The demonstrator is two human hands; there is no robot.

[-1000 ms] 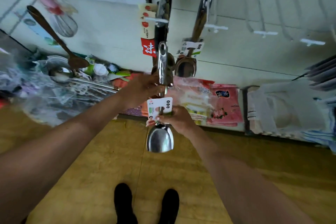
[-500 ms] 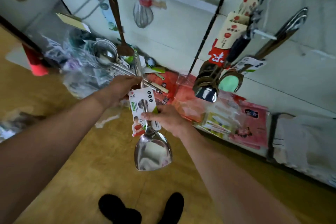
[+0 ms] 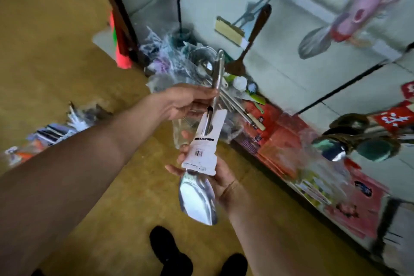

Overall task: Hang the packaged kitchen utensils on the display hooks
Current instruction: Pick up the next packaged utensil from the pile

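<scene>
Spatula (image 3: 199, 199) sits mid-frame, my left hand (image 3: 186, 102) pinching its thin handle (image 3: 218, 69) and my right hand (image 3: 224, 180) curled round its white card (image 3: 202, 152), so I think I should lift slowly and slip the handle's hole over a free hook.

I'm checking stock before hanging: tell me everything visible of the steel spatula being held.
The steel spatula is shiny metal: a broad blade low and a slim handle angled up. A white barcoded card wraps its neck. The left hand pinches the handle; the right hand holds it behind the card.
</scene>
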